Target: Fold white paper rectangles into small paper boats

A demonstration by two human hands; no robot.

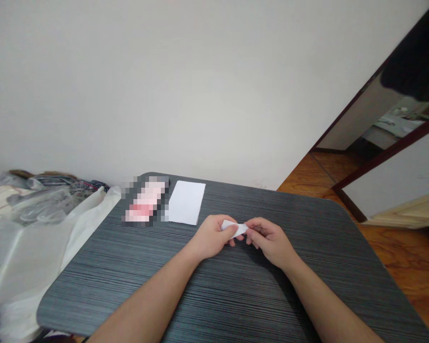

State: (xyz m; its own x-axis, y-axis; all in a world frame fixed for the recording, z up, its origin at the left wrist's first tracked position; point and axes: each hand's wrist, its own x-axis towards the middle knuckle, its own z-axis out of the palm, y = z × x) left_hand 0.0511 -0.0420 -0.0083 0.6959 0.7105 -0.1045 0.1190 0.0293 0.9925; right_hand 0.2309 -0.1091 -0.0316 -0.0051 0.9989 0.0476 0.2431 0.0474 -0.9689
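Note:
A small folded piece of white paper is pinched between both my hands just above the dark striped table. My left hand curls its fingers round the paper's left end. My right hand grips the right end with fingertips pressed together. A flat white sheet of paper lies on the table beyond my left hand.
A blurred-out pink and white object lies left of the white sheet. White cloth and clear plastic bags are heaped off the table's left edge. A wooden floor and an open doorway are at the right.

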